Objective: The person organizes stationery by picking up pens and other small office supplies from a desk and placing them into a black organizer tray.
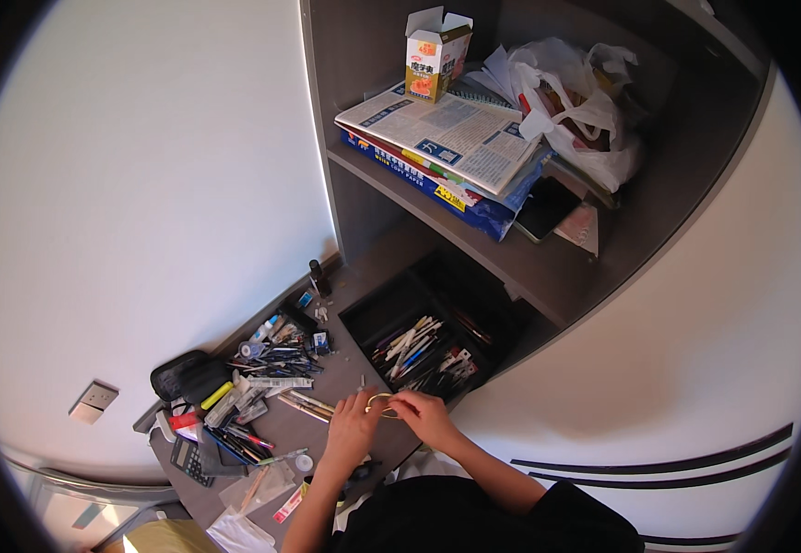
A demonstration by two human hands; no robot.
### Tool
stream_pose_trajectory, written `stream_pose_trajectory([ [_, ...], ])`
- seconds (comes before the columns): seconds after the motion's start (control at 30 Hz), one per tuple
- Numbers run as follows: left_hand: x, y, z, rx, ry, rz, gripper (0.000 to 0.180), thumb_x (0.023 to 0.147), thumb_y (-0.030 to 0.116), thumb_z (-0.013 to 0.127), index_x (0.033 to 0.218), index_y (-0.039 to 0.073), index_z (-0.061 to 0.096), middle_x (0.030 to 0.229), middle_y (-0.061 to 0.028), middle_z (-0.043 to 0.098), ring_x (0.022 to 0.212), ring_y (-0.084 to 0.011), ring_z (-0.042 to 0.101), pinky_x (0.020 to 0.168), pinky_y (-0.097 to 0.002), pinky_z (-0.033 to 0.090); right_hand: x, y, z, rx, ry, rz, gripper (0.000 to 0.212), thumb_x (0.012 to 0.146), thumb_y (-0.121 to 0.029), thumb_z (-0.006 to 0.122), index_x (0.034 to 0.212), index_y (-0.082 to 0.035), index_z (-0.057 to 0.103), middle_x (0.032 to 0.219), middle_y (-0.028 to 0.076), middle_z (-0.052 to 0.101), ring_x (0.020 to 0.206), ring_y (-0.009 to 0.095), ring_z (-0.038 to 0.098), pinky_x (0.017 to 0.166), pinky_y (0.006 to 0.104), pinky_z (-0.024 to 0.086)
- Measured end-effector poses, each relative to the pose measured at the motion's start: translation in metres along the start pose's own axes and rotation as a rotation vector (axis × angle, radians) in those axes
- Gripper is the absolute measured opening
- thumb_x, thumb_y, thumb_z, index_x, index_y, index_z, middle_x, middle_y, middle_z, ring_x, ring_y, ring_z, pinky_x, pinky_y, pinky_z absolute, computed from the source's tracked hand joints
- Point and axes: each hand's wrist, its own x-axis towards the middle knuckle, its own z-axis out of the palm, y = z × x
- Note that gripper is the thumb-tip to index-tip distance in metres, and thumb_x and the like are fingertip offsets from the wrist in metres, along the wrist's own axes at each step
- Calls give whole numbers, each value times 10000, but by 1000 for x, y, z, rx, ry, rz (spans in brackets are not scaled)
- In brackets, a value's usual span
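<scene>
My left hand and my right hand are close together over the near edge of the desk. Between them a thin yellow loop, like a rubber band, is stretched into an oval. The fingers of both hands are closed on it. Just left of my left hand lie several light-coloured sticks or brushes, their ends partly behind the hand. Beyond my hands a black divided organizer box holds many pens and pencils.
Pens in a heap, a black pencil case, a calculator and clear plastic packaging crowd the desk's left side. Above the organizer, a shelf carries newspapers, an opened carton and a white plastic bag.
</scene>
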Motion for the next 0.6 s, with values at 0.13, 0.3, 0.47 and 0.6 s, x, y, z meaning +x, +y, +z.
stream_pose_trajectory([
  [0.13,10,16,-16,-72,167,1,447,751,26,656,1190,92,602,1248,-144,547,1031,-283,584,846,-400,476,15,-12,-34,-170,293,0,125,917,-128,612,961,-14,638,810,135,647,689,244,640,620,323,496],
  [0.3,-11,6,-1,-315,157,-124,445,771,7,652,1206,78,594,1269,-151,537,1023,-316,600,843,-416,507,63,-42,-80,-1108,567,-219,38,871,-75,581,901,-52,577,842,106,579,811,264,627,606,350,526],
  [0.47,-22,12,6,-477,176,-161,381,793,21,646,1168,74,612,1224,-116,573,974,-305,619,812,-395,520,146,-7,-120,-1431,599,261,114,865,-81,540,867,-63,652,905,103,660,911,265,655,713,359,555],
  [0.6,-28,1,33,-520,204,-125,311,798,35,646,1105,76,641,1200,-90,592,1024,-291,604,829,-386,502,182,31,-150,-1482,411,578,202,907,-114,507,946,-103,705,963,117,710,997,282,661,792,376,546],
])
